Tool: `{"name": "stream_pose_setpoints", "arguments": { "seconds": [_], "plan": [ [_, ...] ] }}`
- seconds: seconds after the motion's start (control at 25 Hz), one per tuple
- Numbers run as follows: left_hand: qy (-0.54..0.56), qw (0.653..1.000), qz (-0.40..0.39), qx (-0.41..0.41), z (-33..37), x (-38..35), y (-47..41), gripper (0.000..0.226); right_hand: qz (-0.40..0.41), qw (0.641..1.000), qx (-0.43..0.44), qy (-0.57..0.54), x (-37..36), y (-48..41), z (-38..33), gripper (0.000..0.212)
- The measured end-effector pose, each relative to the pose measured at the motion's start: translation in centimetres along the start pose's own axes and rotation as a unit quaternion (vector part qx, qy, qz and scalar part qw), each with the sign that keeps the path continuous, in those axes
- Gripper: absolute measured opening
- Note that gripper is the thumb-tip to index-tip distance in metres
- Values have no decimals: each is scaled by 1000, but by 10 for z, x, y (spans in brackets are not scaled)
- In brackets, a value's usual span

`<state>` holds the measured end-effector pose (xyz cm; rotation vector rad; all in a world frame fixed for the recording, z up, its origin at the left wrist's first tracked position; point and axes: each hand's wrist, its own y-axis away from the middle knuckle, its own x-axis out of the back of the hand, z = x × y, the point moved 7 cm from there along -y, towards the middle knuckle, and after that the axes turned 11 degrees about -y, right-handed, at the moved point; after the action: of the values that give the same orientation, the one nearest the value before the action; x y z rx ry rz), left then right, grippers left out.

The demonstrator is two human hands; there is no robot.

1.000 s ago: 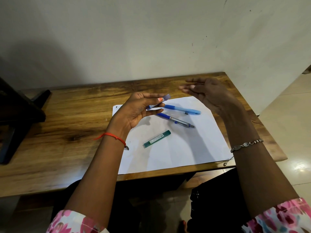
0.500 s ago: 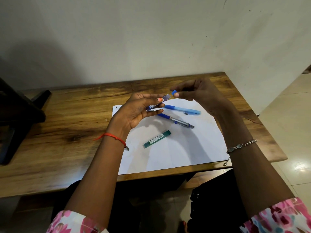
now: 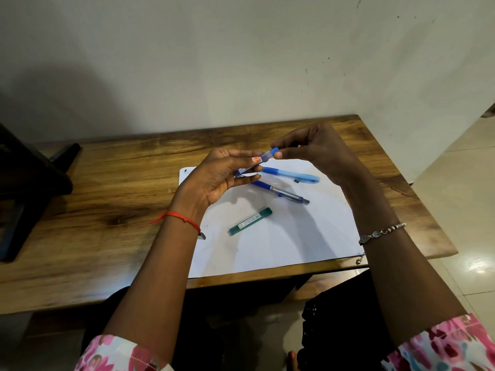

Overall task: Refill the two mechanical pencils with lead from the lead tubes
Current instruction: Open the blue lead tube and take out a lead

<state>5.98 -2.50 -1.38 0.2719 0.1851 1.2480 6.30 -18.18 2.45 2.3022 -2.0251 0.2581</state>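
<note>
Holding a slim blue plastic lead tube mid-frame, left hand grasps its body; right fingers pinch its cap, seemingly opening it; next, tip out lead.

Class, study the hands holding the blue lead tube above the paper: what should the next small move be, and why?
Probably pull the cap off. The left hand grips the translucent blue lead tube while the right hand pinches its blue cap, which looks seated. Both pencils, the light blue mechanical pencil and the dark blue and silver mechanical pencil, lie untouched.
</note>
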Motion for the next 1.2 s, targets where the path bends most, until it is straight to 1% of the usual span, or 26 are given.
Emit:
{"name": "stream_pose_setpoints", "arguments": {
  "seconds": [0.12,0.4,0.64,0.92,1.2],
  "plan": [
    [-5,1000,-4,2,0,-1,0,13,-2,1000,2,-6,0,0,0,28],
    [-16,1000,-3,7,-1,0,1,23,2,999,9,33,0,-2,3,22],
    [-43,999,-8,14,-2,0,1,25,4,998,18,58,-1,-1,1,25],
    [-49,998,-2,33,-3,0,3,12,11,998,20,55,-2,-2,2,23],
    [-31,999,10,42,-4,2,2,15,10,998,22,50,-3,0,-2,25]
  ]
}}
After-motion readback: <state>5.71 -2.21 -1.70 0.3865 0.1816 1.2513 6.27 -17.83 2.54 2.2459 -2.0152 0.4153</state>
